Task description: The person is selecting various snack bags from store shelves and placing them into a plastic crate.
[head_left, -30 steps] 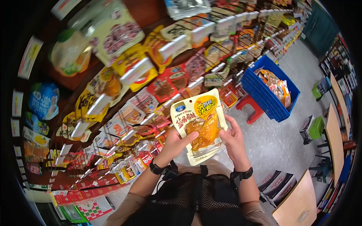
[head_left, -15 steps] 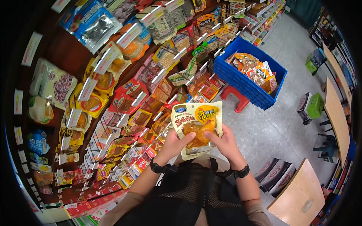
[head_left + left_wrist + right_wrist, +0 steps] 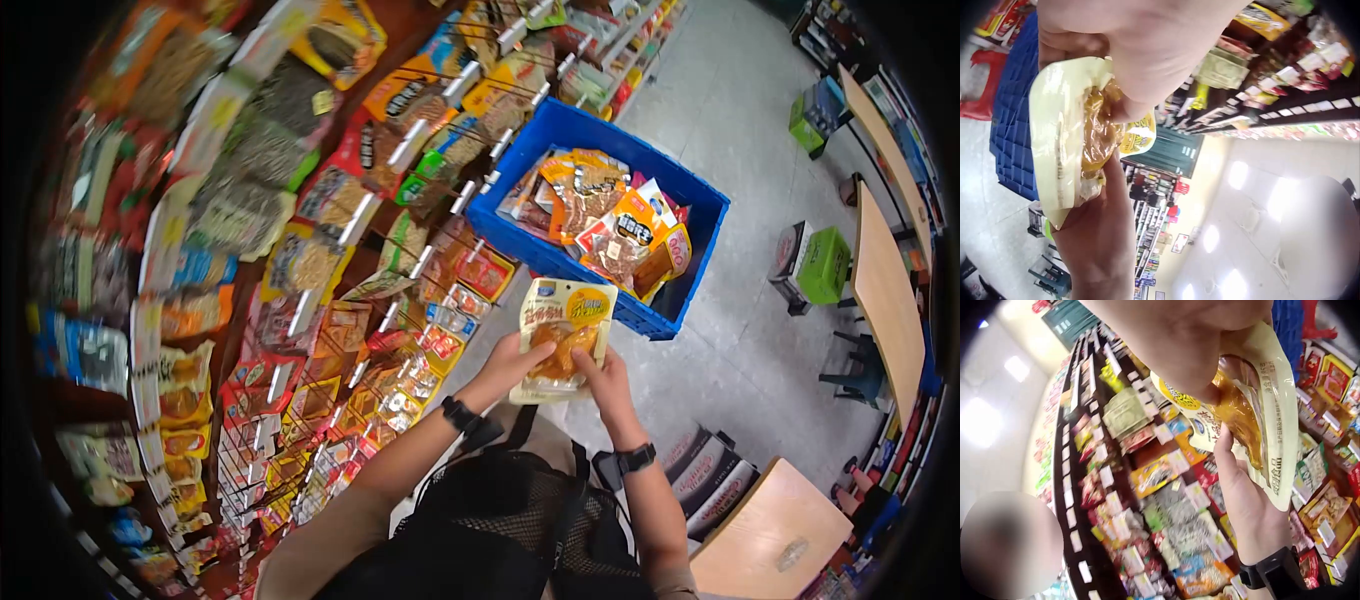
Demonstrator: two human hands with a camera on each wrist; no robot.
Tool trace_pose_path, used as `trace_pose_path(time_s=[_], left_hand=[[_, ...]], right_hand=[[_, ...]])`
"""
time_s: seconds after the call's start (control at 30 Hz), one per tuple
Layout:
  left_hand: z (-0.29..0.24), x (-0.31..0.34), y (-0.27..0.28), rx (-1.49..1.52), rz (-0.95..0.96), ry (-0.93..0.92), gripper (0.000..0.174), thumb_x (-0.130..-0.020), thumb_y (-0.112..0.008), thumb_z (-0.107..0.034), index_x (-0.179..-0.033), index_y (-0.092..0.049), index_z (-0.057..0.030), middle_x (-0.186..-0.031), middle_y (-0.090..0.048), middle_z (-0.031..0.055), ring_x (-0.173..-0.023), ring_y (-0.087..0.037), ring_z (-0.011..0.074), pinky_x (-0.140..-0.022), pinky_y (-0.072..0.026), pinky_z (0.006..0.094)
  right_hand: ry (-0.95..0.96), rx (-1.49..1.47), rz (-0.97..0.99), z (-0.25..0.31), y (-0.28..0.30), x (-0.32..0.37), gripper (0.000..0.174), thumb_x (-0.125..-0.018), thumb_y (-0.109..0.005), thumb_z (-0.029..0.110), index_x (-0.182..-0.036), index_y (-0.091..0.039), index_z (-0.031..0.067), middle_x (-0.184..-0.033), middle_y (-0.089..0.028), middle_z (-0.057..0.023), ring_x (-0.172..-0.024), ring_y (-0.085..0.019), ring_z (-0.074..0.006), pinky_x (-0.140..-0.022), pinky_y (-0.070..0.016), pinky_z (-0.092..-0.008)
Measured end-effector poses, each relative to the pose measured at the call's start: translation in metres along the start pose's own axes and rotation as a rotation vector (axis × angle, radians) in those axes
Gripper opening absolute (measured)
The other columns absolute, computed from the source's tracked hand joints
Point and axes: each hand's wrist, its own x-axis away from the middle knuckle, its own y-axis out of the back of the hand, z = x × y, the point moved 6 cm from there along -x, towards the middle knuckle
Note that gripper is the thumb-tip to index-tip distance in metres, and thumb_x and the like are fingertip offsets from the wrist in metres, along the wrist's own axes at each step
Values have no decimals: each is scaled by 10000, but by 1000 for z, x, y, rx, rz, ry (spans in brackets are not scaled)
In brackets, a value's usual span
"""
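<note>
A cream-coloured snack pouch point(image 3: 566, 338) with a clear window shows brown-orange meat inside and a yellow label patch. My left hand point(image 3: 513, 362) grips its left edge, thumb across the window. On the opposite edge my right hand point(image 3: 606, 383) holds it the same way, its thumb near the left one. In the left wrist view the pouch point(image 3: 1060, 137) is seen from its lower end, between both hands. Just beyond the pouch stands a blue crate point(image 3: 690, 165) with several snack packets point(image 3: 625, 235) in it; the pouch overlaps the crate's near side in the head view.
Racks of hanging snack packets point(image 3: 330, 260) with price tags line the left side. A red stool point(image 3: 982, 84) stands by the crate. Wooden tables point(image 3: 775, 530), a green box point(image 3: 826, 265) and dark printed cartons point(image 3: 708, 475) are at the right, around grey floor point(image 3: 735, 350).
The view has swung so the crate is nearer and further left. Both hands, still holding the pouch, are now close to the crate's near edge. The right thumb has moved onto the window.
</note>
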Motion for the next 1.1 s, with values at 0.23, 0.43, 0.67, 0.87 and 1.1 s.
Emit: trace_pose_path(time_s=[0.23, 0.43, 0.67, 0.87, 1.1], left_hand=[[20, -148, -43, 153, 46, 269, 317, -954, -601, -205, -1184, -593, 13, -1088, -658, 53, -949, -622, 98, -804, -510, 262], [8, -228, -45, 11, -42, 245, 367, -938, -633, -215, -1216, -571, 17, -1124, -651, 64, -971, -614, 104, -835, -502, 269], [25, -275, -52, -111, -187, 93, 412, -885, -681, -268, -1152, -584, 30, -1068, -679, 129, -953, -648, 172, -824, -506, 325], [33, -281, -87, -356, -409, 102, 414, -873, -671, -328, -1076, -611, 28, -992, -687, 191, -918, -672, 309, -775, -514, 373], [46, -279, -114, -279, -627, 49, 385, -885, -662, -285, -1118, -593, 14, -1000, -694, 149, -877, -677, 245, -742, -517, 338]], right_hand=[[-216, -143, -74, -7, 97, -130, 266, -932, -633, 215, -1117, -638, 24, -960, -659, 7, -857, -571, -63, -734, -450, -231], [-77, -37, 3, 37, 128, -205, 250, -939, -608, 213, -1101, -641, 26, -977, -658, 10, -842, -561, -56, -736, -443, -222], [-13, -117, 11, 33, 157, -252, 257, -937, -612, 156, -1144, -610, 5, -1031, -660, -24, -906, -596, -81, -807, -475, -244], [-28, -97, 89, 44, 191, -271, 240, -918, -630, 105, -1131, -617, -5, -1012, -662, -24, -889, -596, -79, -795, -476, -229], [-152, 18, 271, 35, 218, -287, 323, -920, -641, 116, -1200, -576, -31, -1083, -649, -44, -937, -595, -94, -821, -473, -229]])
